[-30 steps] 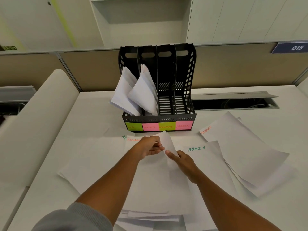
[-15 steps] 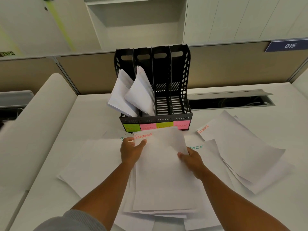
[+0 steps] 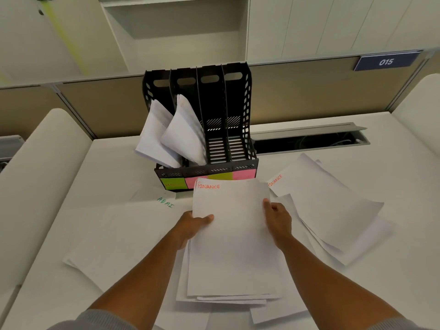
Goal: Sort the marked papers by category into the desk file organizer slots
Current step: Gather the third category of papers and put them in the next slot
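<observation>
Only the one head view here, so quick count first. One black file organizer [image 3: 215, 129] stands at the back of the white desk [image 3: 100, 167], and it has four slots. The two left slots each hold a bundle of white paper leaning out toward the left; the two right slots look bare down to the slatted floor. Four sticky labels [image 3: 173, 183] run along its front lip: green, pink, green, pink, though the middle two are partly hidden behind the held sheets.

Loose paper lies in about three spreads. There's a left pile [image 3: 133, 232] with "ADMI" in green on a corner, a right pile [image 3: 333, 210] with an orange "FINANCE" corner, and a messy stack right under the arms.

Now the hands. Both grip one small sheaf of sheets [image 3: 233, 234] marked "FINANCE" in orange at the top left, lifted just in front of the organizer and overlapping its lip. The left hand [image 3: 190, 226] is closed on the left edge, thumb on top. The right hand [image 3: 277, 219] pinches the right edge, fingers curled behind. How many sheets are in the sheaf, no idea.
</observation>
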`<state>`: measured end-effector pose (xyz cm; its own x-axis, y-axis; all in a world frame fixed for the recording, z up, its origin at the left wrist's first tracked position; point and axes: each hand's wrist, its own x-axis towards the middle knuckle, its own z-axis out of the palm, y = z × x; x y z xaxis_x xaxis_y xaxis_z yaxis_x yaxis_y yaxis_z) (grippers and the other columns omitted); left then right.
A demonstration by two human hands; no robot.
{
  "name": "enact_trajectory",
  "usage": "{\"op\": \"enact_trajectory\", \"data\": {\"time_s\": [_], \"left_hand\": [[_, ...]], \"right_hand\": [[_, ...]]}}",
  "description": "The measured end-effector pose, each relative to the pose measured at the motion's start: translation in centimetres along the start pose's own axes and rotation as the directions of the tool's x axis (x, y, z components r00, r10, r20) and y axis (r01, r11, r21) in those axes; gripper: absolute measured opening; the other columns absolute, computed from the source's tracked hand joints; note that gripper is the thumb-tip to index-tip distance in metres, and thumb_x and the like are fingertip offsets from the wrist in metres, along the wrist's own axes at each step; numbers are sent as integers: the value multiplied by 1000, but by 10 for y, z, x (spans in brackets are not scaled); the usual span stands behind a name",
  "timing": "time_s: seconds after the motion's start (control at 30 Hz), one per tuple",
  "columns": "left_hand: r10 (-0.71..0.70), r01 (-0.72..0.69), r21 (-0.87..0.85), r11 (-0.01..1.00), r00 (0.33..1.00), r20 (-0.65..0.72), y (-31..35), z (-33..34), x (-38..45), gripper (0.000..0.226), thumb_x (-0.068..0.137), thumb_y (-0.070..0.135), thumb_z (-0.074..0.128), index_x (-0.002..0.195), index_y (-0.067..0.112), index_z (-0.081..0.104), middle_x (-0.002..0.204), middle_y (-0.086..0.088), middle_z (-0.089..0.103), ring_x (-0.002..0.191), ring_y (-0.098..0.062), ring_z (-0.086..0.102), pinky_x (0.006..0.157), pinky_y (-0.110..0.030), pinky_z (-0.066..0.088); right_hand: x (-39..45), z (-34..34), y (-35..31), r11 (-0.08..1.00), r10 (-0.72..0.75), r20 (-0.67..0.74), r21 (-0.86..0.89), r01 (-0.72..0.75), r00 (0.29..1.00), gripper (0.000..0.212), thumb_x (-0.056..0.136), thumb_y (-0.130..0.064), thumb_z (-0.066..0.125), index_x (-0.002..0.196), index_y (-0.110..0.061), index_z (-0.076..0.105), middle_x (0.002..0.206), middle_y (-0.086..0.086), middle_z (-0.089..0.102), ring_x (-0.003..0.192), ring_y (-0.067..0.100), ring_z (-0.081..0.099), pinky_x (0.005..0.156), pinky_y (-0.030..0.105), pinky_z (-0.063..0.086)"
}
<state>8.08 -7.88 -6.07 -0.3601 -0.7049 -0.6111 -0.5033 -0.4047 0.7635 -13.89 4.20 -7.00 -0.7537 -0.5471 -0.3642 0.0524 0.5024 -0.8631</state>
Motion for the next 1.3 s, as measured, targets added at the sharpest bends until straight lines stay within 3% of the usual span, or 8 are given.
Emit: {"op": "enact_trajectory", "data": {"time_s": [0.13,0.23,0.37,0.53,0.77,0.9,1.03,1.3], "left_hand": [[-6,6,35,999,1000,-5,-1,12,-1,47,83,36,74,122,15,59,111,-4,66,99,-24,63,83,-34,51],[-26,26,24,999,999,-21,-7,17,1,45,84,33,73,123,15,57,116,-7,66,105,-27,64,91,-38,53],[-89,89,-16,996,996,-27,-14,17,-1,40,84,34,73,116,16,59,106,-5,69,95,-24,67,79,-35,55],[-129,129,-57,990,992,1,-16,15,0,39,83,35,75,115,19,60,105,-1,69,94,-20,66,71,-29,53],[-147,150,-104,983,989,35,-21,19,10,45,80,32,77,120,17,63,112,-5,71,101,-25,68,86,-37,56],[-163,167,-150,974,986,40,-21,21,15,42,79,31,79,116,18,65,103,-2,74,93,-21,71,67,-28,57],[-164,172,-184,968,985,56,-20,23,19,40,77,30,79,114,19,67,100,-1,76,89,-20,73,67,-29,57],[-156,168,-207,964,985,77,-23,28,20,41,78,29,79,116,17,68,104,-2,76,97,-24,71,90,-40,55]], "right_hand": [[12,-17,3,976,-77,-143,-211,46,987,24,87,-36,58,98,-15,62,97,2,68,88,21,60,75,29,44],[23,-26,2,920,-159,-154,-382,90,975,26,86,-30,63,105,-12,62,106,6,64,102,25,57,79,31,42],[37,-27,-3,849,-162,-102,-521,86,982,30,86,-27,62,112,-13,59,117,7,57,117,28,46,88,36,43],[54,-17,-12,797,-210,-99,-593,112,973,30,83,-21,62,111,-11,62,115,10,56,114,29,44,84,39,45],[77,-11,-13,771,-195,-69,-627,109,978,42,80,-21,67,121,-12,59,116,9,53,115,28,43,83,40,48],[85,-10,-12,707,-236,-57,-694,132,970,43,82,-31,66,118,-10,60,115,11,52,112,30,43,84,41,47],[89,-10,-12,580,-294,-38,-801,146,955,41,85,-42,58,111,-11,62,108,11,54,104,29,46,84,40,44],[95,-15,-9,624,-324,-55,-762,170,945,23,83,-9,49,101,-3,62,103,12,55,95,29,50,76,39,45]]}}
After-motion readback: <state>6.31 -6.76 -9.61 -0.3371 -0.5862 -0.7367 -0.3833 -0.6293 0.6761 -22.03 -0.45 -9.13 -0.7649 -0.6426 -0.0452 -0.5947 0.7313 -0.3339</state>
